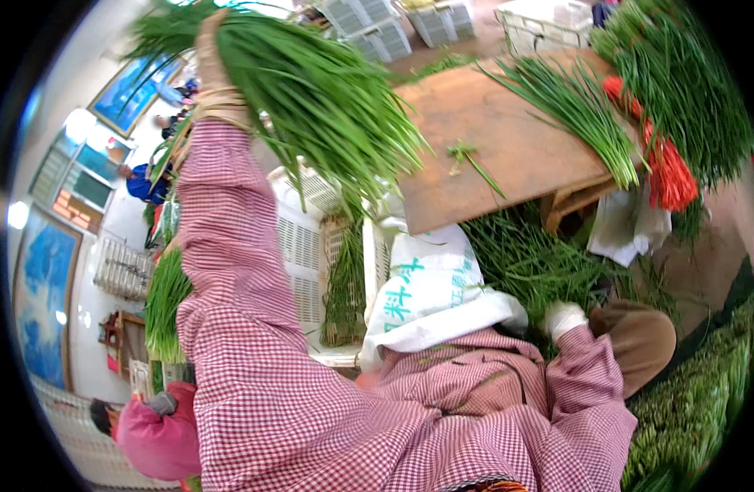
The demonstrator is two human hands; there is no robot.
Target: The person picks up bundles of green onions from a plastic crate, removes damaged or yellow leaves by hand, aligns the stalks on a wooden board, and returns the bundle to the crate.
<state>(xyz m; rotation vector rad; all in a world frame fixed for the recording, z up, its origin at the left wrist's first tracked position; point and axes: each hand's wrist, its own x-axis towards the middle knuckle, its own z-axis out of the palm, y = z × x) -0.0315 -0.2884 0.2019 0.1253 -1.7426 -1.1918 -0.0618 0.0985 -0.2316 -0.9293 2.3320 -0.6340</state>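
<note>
Raised at the upper left, my left hand (pixel 209 51) is closed round a large bunch of long green chives (pixel 311 86), whose cut ends point down to the right. Several rubber bands (pixel 221 107) circle that wrist. My right hand (pixel 564 318), white at the wrist, is low beside my knee, next to loose chives (pixel 533 258); its fingers are hard to make out. A smaller bunch of chives (pixel 569 107) lies on the brown board (pixel 451 123), with a few stray stalks (pixel 479 168) near its front edge. A white sack (pixel 430 287) covers my lap.
A white plastic crate (pixel 299 254) with some chives stands under my left arm. Red ties (pixel 670 172) hang beside piled chives (pixel 680 90) at right. More bundles (pixel 709 394) line the lower right. A person in pink (pixel 159 430) is at lower left; crates (pixel 377 37) stand behind.
</note>
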